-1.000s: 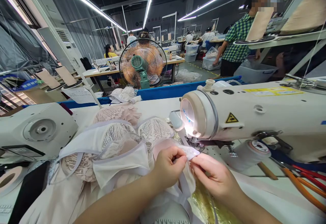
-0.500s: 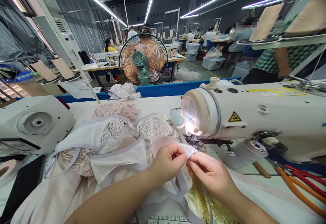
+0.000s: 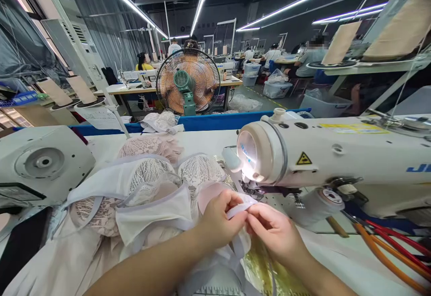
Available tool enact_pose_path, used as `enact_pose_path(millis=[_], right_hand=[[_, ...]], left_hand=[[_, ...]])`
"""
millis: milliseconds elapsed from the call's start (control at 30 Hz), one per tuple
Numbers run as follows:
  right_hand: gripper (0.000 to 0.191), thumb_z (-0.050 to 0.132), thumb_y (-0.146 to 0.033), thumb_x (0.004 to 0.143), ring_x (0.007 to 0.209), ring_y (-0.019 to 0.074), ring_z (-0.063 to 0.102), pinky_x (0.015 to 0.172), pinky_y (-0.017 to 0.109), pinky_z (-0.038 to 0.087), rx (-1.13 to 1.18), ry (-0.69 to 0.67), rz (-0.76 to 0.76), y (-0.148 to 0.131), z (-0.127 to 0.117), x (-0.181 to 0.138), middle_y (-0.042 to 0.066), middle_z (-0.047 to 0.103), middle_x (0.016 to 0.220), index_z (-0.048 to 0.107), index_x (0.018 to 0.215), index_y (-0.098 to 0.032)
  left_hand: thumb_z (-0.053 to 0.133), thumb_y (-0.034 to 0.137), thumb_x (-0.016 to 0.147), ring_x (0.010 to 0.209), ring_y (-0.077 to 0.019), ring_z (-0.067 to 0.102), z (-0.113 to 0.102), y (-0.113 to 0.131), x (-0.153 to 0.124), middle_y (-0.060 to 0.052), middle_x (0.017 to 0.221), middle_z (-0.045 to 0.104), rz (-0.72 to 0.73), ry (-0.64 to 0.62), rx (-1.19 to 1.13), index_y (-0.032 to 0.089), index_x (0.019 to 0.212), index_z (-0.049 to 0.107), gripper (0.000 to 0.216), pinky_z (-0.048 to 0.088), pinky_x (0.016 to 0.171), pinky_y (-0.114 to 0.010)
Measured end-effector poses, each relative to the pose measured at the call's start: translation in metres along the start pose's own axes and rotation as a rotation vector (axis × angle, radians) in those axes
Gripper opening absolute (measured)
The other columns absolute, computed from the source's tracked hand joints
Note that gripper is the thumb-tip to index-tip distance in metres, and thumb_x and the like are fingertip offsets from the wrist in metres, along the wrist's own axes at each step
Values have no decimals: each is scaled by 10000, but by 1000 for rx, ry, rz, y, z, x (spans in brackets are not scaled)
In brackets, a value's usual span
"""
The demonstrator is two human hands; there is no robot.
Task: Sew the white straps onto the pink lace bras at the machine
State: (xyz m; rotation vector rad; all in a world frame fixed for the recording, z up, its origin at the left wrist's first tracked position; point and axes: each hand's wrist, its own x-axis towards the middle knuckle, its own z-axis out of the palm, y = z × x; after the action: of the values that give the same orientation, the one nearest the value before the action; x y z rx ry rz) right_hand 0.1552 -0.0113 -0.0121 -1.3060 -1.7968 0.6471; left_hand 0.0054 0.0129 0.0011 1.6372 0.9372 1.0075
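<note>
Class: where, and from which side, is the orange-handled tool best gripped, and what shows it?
Probably by its orange handles, from the near side with the right hand: they reach toward the picture's lower right, while the other end points toward the thread cone and red handles lie along the far side.
</note>
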Motion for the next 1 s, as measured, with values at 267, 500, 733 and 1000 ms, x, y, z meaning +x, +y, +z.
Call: enact_pose_path(millis=[267, 500, 733, 1000], right_hand=[[230, 427, -243, 841, 579, 148, 529, 525, 239, 425, -72, 27, -89, 0, 0, -4, 11, 544, 616, 549, 651, -200], [234, 433, -262, 827, 605, 161, 541, 540, 253, 427, -34, -15, 3, 1, 0, -2, 6, 557, 607, 528, 624, -196], [256, 429, -286, 834, 625, 170, 554, 557, 267, 440, 14, -52, 61, 0, -1, -1, 9, 563, 603, 519, 613, -194], [231, 426, -263, 836, 589, 155, 556, 541, 257, 444, 33, -45, 44, -1, -2, -2, 0, 563, 595, 539, 646, -196]], left_hand=[[515, 190, 715, 585, -90, 415, 2, 5, 4, 28, 614, 444, -143, -20, -141, 151, 661, 454, 91, 340, 565, -234], [530, 144, 691, 624, -114, 483, 2, -2, 2, 6, 675, 505, -13, 10, -1, 154, 747, 476, 78, 392, 590, -252], [524, 118, 726, 679, -132, 524, 0, -11, -4, -19, 748, 554, 323, 118, 304, 179, 825, 501, 118, 440, 601, -258], [496, 74, 762, 734, -142, 571, -4, -12, 0, -46, 807, 586, 616, 115, 337, 198, 921, 528, 204, 501, 631, -268]])
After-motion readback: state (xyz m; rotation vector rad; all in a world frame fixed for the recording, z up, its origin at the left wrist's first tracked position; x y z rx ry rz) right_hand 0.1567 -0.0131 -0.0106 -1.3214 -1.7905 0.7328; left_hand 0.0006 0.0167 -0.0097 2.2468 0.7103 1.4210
